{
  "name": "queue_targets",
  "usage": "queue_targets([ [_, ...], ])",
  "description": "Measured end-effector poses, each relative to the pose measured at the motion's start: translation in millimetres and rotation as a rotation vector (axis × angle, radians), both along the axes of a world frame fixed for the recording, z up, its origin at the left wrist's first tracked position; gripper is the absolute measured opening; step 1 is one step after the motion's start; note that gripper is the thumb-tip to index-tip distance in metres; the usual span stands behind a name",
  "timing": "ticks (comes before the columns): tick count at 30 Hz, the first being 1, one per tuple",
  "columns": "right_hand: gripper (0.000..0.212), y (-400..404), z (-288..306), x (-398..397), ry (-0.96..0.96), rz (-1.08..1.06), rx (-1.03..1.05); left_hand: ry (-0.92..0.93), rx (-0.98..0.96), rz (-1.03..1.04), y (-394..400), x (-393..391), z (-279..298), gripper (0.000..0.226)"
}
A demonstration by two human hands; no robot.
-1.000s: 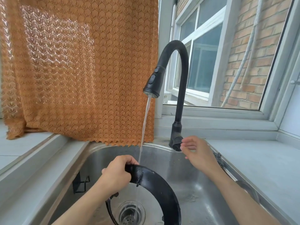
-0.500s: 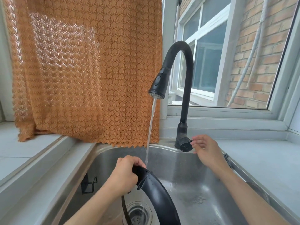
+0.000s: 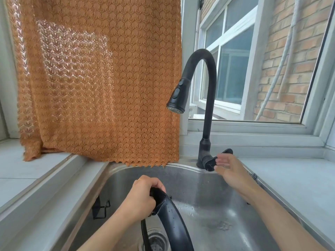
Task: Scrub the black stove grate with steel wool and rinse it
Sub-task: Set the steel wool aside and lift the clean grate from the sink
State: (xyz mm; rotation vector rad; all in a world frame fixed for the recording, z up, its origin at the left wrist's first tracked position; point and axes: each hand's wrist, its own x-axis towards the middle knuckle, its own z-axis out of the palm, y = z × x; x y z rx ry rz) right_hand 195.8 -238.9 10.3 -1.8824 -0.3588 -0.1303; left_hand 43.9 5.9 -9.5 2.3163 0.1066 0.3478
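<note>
Head view here, looking down into a stainless sink (image 3: 199, 180) set in a pale table (image 3: 290, 178) under a window. The left hand (image 3: 143, 198) has a clenched grip around the top of the black stove grate (image 3: 170, 220), fingers curled right round the rim. The grate stands on edge inside the basin, its curved ring arcing down toward the drain (image 3: 155, 240), beads of water on it. The right hand (image 3: 232, 171) is up at the faucet handle (image 3: 217, 158), fingers straight and a bit blurred, palm just touching or beside the lever; it's grasping nothing as far as I can see. No water shows coming out of the black faucet (image 3: 199, 84) spray head, though the sink floor is wet and splashed.

So my guess is this is the tap-control bit of the rinse. If it's me: nudge the lever with flat fingers, no need to clamp it, and keep the flow moderate so it doesn't bounce off the curved metal onto the orange curtain (image 3: 101, 78) hanging right at the sink's back edge. Hold the grate low in the basin, under the spout line, and rotate it with that left hand so each section gets its turn. Wet enamel is slippery, so a full wrap round the rim like that is the right call.

No steel wool visible anywhere from this angle, can't say where it is.
</note>
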Motion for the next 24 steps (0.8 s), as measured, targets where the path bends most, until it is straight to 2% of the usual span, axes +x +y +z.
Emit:
queue_targets([
  [2, 0.016, -2, 3, -16, 0.065, 0.031, -0.046, -0.003, -0.004, 0.010, 2, 2, -2, 0.055],
  [3, 0.014, -1, 5, -26, 0.099, 0.102, -0.089, -0.003, -0.006, 0.017, 5, 3, -3, 0.056],
  [7, 0.042, 9, 15, -69, 0.300, 0.614, -0.335, 0.012, -0.002, 0.032, 8, 3, -4, 0.055],
  [10, 0.044, 22, 10, -86, 0.255, 0.810, -0.542, 0.014, 0.028, 0.079, 8, 1, -4, 0.052],
  [19, 0.034, 35, -13, -86, 0.108, 0.694, -0.516, 0.067, 0.003, 0.151, 11, 6, -6, 0.051],
  [24, 0.042, 41, -16, -87, 0.132, 0.733, -0.421, 0.054, -0.035, 0.176, 13, 7, -8, 0.048],
])
